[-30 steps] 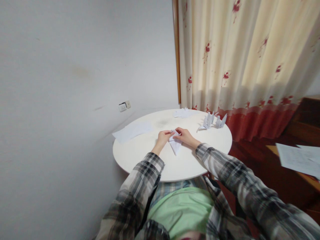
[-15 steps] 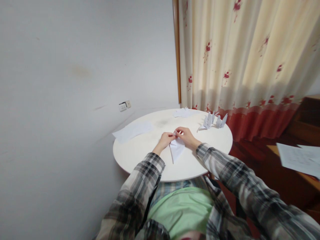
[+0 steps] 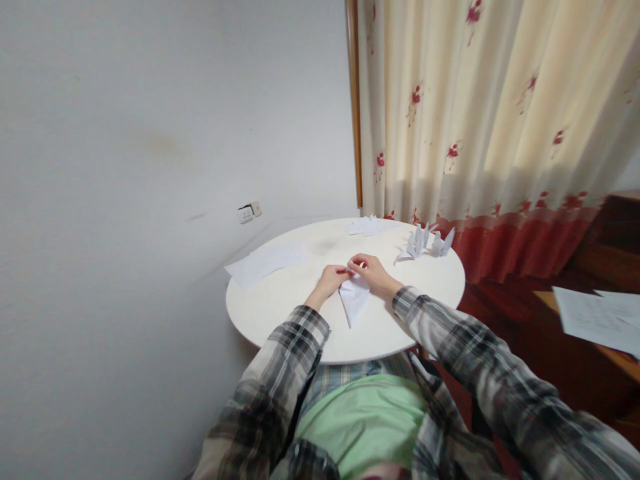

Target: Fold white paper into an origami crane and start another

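A folded white paper (image 3: 355, 301) lies over the middle of the round table, its narrow point toward me. At its far end my left hand (image 3: 331, 280) pinches the paper with closed fingers. My right hand (image 3: 373, 272) meets it there, thumb and index finger closed on the same end. The fingertips almost touch and cover the fold between them. To the right of my hands stand folded paper cranes (image 3: 419, 241), close together near the table's far right edge.
The round white table (image 3: 280, 313) stands by a wall with a socket (image 3: 245, 213). Flat white sheets (image 3: 267, 262) lie at its left, and more paper pieces (image 3: 367, 227) at the back. A floral curtain (image 3: 480, 133) hangs behind. Written sheets (image 3: 597, 320) rest on furniture at right.
The near tip of the folded paper has shifted slightly to the right. My right fingers have moved a little on its far end; both hands stay in nearly the same place.
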Demonstrator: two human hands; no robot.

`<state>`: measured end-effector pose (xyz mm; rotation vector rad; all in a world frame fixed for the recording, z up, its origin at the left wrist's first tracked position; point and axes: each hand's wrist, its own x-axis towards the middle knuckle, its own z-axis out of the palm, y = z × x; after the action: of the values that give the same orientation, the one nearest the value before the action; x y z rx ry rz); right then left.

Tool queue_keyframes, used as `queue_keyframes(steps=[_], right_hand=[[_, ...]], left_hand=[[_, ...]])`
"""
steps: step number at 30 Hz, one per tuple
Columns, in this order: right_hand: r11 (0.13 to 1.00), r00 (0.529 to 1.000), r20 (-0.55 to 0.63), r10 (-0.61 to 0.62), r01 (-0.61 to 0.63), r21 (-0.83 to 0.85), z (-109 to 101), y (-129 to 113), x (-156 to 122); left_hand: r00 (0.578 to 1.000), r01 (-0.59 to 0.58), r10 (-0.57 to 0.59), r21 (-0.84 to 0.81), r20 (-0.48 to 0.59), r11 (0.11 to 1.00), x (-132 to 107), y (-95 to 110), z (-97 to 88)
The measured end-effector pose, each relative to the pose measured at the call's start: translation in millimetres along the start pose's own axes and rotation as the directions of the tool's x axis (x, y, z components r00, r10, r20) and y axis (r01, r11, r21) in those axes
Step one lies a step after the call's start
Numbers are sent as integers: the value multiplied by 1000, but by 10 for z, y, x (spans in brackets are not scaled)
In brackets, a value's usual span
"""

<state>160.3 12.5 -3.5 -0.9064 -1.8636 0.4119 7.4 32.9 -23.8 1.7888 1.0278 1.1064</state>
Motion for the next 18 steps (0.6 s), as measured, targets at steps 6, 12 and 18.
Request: queue_keyframes(steps=[6,12,18], right_hand=[[999,999,17,-28,29,-47,21,39,15],[1000,999,-29,-18,17,-23,13,17,0],[1000,999,-51,-12,11,-12,3,-28,-12]], left_hand=[[1000,-6,6,20,2,1000,-1,11,11],[999,-2,1,24,32,1000,-18,13,18],[999,-12,10,35,52,999,-38,46,20]])
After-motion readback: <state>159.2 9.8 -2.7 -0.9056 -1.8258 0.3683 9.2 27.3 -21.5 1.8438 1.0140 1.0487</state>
